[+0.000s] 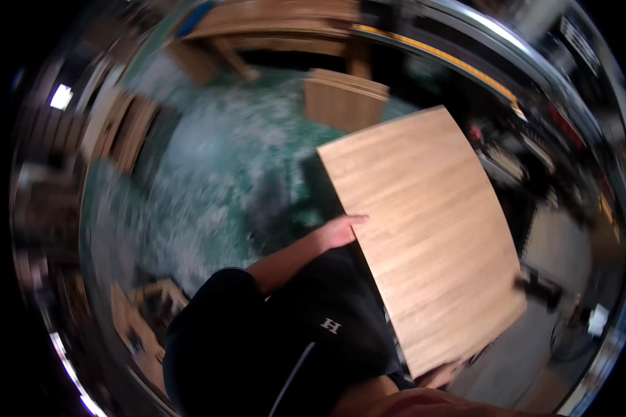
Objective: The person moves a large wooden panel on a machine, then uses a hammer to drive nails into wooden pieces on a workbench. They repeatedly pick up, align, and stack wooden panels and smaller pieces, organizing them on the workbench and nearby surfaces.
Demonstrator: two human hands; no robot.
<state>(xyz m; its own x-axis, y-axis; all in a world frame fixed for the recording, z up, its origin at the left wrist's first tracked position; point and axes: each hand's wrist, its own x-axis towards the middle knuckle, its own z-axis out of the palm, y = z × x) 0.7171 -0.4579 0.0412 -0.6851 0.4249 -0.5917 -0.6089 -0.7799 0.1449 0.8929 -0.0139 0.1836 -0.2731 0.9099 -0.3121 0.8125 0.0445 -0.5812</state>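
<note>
Honey-tan wooden panel (424, 236) against a mottled green floor (212, 156).
The panel carries soft bands of lighter and darker grain; the floor is patched with chalky grey-white. The stacked boards (342, 104) are a deeper brown, the wooden bench (278, 24) orange-brown. The clothing (215, 333) is black (a small white mark (332, 325) and a thin pale line (292, 379) break it up), the long strip (438, 52) yellow-orange.

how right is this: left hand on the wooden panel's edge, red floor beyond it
The floor colour is wrong: the head view shows it green with pale patches, not red. The left hand is indeed on the edge of the wooden panel.
</note>
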